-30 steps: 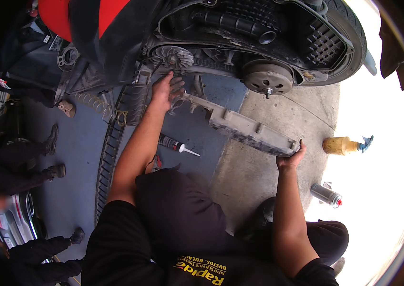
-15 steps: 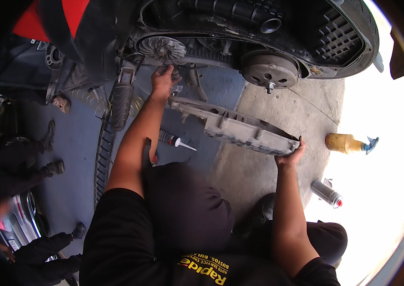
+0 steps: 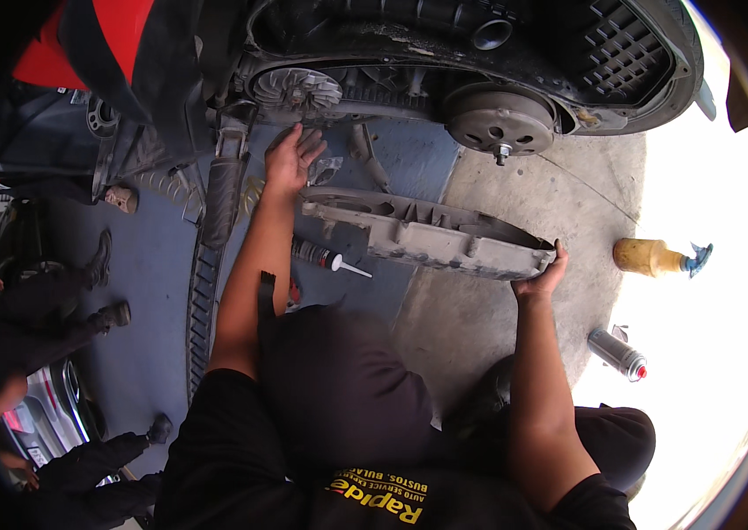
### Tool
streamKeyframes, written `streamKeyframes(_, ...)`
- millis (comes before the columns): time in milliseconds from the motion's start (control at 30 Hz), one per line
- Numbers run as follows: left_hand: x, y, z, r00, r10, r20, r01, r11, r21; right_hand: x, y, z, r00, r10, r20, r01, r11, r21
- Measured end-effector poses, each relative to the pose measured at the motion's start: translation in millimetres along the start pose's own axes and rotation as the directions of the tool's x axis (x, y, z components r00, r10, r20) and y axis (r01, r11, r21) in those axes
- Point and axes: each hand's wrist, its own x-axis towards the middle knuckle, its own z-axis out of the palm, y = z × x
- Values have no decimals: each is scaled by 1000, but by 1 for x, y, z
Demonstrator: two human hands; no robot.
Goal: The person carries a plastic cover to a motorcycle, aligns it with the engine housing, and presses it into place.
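Observation:
My right hand point(image 3: 542, 273) grips the right end of a long grey metal transmission cover point(image 3: 453, 240). The cover hangs below the scooter's engine side, its ribbed hollow showing along the top edge. My left hand point(image 3: 293, 161) is raised past the cover's left end, fingers apart and nothing in them. Just beyond those fingers is the finned variator fan point(image 3: 298, 90) of the opened drive case. A drive belt point(image 3: 383, 97) runs from there toward the round clutch bell point(image 3: 503, 125), which has a nut at its centre.
On the floor lie a sealant tube with a white nozzle point(image 3: 319, 256), a yellow spray bottle point(image 3: 652, 256) and a spray can point(image 3: 618, 354). The scooter's rear wheel point(image 3: 690, 53) is at upper right. Other people point(image 3: 47, 327) in dark clothes are at far left, near a car.
My left hand has drawn back slightly from below the variator fan, and its fingers have spread. The cover's left end has shifted a little left; my right hand still holds its right end.

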Motion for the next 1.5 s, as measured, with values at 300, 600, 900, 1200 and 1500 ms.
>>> streamKeyframes(300, 1, -9, -2, 996, 60, -62, -46, 979, 198, -5, 2, 10, 997, -24, -79, 26, 999, 26)
streamKeyframes(600, 11, -3, 22, 982, 121, -143, -88, 972, 218, -10, 15, 21, 998, 22, -63, -22, 1000, 8)
streamKeyframes(900, -1, 13, 15, 995, 9, -101, 15, 973, 229, -7, 15, 14, 999, 24, 37, -26, 999, 30)
streamKeyframes(1200, -14, 10, 23, 997, -47, 56, 40, 993, 114, -2, 11, 7, 998, 48, 47, -50, 998, 35)
streamKeyframes(1500, -23, -6, 21, 965, 112, 239, -114, 993, -8, -6, 15, 12, 999, 23, 38, -24, 999, 31)
